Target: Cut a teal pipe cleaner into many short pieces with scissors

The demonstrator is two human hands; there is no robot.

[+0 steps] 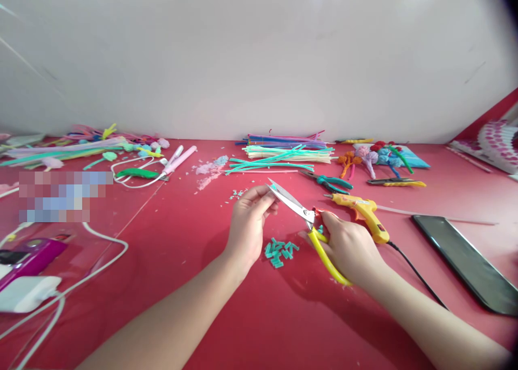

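Observation:
My right hand (348,246) grips yellow-handled scissors (301,213), blades pointing up-left toward my left hand (247,221). The fingertips of my left hand are pinched together right at the blade tips; whatever they hold is too small to make out. Between my hands, on the red table (251,316), lies a small pile of short teal pipe-cleaner pieces (280,251). A few teal scraps (238,193) lie just beyond my left hand.
A yellow glue gun (364,211) with a black cord lies right of the scissors, teal pliers (334,183) behind it. Pipe-cleaner bundles (287,151) and finished pipe-cleaner flowers (378,157) sit at the back. A dark phone (469,262) lies right; chargers and white cables (60,289) left.

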